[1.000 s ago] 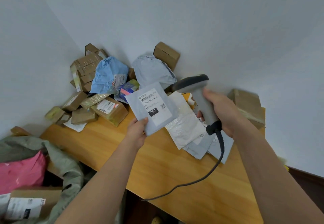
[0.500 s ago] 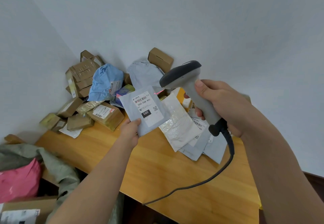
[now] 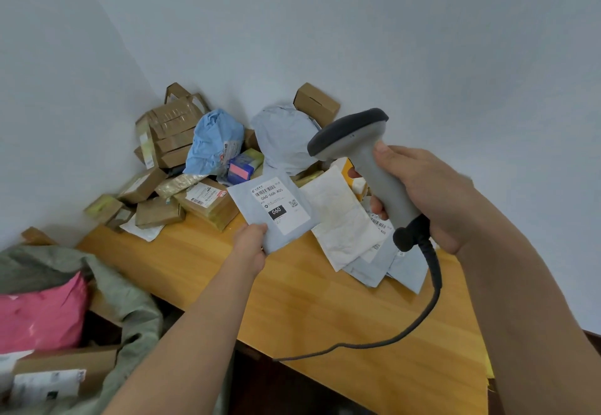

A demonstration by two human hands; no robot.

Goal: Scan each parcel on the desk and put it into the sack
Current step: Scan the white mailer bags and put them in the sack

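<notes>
two hands full above the desk

left hand [image 3: 250, 245] pinching grey mailer [image 3: 273, 211] by its lower corner, label up, over wooden desk [image 3: 325, 310]. right hand [image 3: 422, 196] wrapped round scanner [image 3: 361, 157]. sack [image 3: 130, 310] cut off lower left; small label print unreadable. pale walls behind.

The olive-green woven sack [image 3: 130, 314] at lower left is cut off by the frame's left and bottom edges, as are the pink plastic mailer [image 3: 42, 314] and brown cardboard box [image 3: 65, 366] inside it. The black scanner cable [image 3: 374, 343] vanishes beyond the wooden tabletop [image 3: 325, 310] edge. Small print on the flat grey mailer's white label [image 3: 280, 205] is unreadable.
</notes>
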